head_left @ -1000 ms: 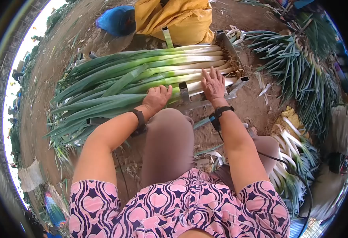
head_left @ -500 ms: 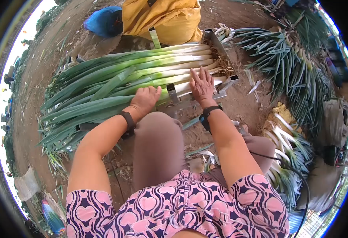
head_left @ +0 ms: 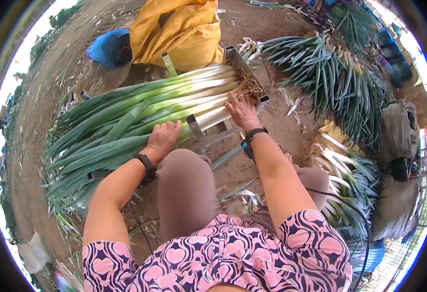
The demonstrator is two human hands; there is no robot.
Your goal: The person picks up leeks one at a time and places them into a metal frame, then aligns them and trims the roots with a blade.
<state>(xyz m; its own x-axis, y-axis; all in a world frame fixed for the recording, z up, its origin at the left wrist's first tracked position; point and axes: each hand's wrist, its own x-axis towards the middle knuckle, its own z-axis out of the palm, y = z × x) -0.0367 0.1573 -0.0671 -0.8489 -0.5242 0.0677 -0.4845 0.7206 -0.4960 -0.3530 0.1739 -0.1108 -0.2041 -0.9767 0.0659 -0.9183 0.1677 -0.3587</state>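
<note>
Long green onions [head_left: 174, 97] lie side by side in a metal frame [head_left: 246, 68], their white ends and roots to the right against its end plate. My left hand [head_left: 163, 138] rests on the green part at the near edge, its fingers bent together over the stalks. Over the white ends near the roots lies my right hand [head_left: 242, 112], fingers spread, near the frame's right corner post. A short metal post [head_left: 194, 125] stands between my hands.
Behind the frame are a yellow sack [head_left: 179, 36] and a blue bag [head_left: 108, 48]. A large onion pile [head_left: 315, 73] lies at the upper right. Nearer on the right, more onions [head_left: 342, 180] lie by a yellow cloth [head_left: 331, 134].
The view has shifted, so the frame and onions appear further left. My right hand has moved slightly closer to the root ends. My left hand stays on the near stalks.
</note>
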